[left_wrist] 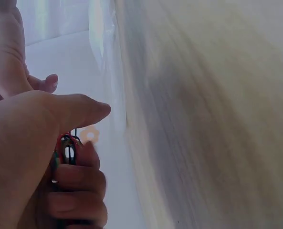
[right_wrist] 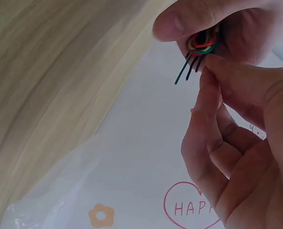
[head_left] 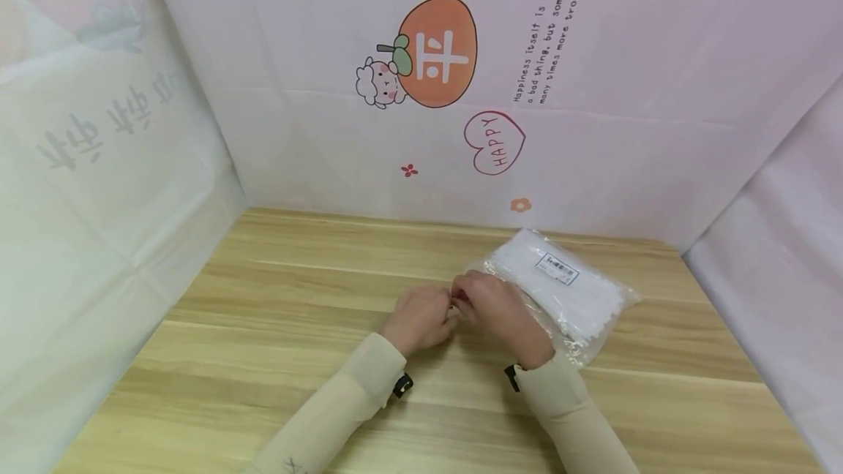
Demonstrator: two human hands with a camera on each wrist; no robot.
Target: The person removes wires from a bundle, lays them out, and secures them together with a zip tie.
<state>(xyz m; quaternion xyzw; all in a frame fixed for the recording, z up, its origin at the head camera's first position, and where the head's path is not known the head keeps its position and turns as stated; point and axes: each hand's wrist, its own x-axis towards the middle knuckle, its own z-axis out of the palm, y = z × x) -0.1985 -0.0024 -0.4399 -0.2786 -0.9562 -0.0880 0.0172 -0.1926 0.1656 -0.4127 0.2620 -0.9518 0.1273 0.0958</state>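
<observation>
My left hand [head_left: 420,317] holds a small coiled bundle of thin coloured wires [right_wrist: 202,44], its fingers curled round it. Green, red, black and yellowish strands show, and a few loose ends stick out below the coil. With thumb and forefinger together, my right hand [right_wrist: 248,119] pinches at the wire ends, right beside the left fingers. In the left wrist view, part of the bundle [left_wrist: 68,149] shows between the thumb and the curled fingers. From the head view, the hands hide nearly all of it. Both hands are close over the wooden table [head_left: 276,357].
A clear plastic bag [head_left: 596,350] packed with thin white strips and bearing a printed label [head_left: 557,268] lies just right of the right hand. A printed white cloth [head_left: 316,145] hangs along the table's back edge, with more cloth at both sides.
</observation>
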